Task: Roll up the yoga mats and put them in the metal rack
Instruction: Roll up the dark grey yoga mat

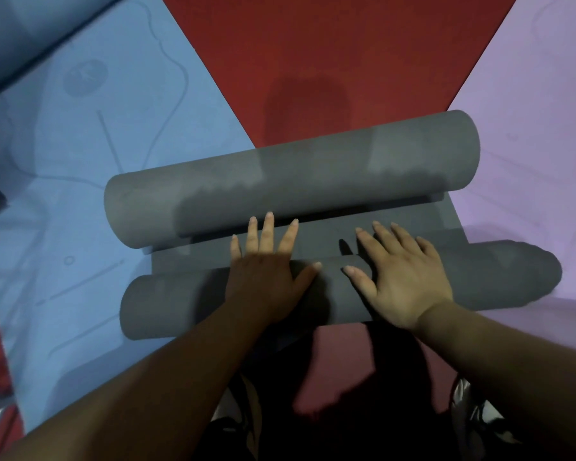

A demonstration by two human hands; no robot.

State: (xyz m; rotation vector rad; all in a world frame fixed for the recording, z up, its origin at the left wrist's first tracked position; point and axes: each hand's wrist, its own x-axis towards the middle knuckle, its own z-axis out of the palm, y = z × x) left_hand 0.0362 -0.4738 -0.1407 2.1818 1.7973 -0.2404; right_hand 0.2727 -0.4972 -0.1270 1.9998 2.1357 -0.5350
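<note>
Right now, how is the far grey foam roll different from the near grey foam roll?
The far grey foam roll is thicker; the near grey foam roll is thinner. The left hand and right hand lie flat on the near roll, none on the far roll. Both are grey and lie side by side.

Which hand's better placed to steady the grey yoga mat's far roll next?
Left, probably. Both lie flat on the near roll, but the left hand has fingertips reaching the far roll; the right hand stops short on the flat strip.
</note>
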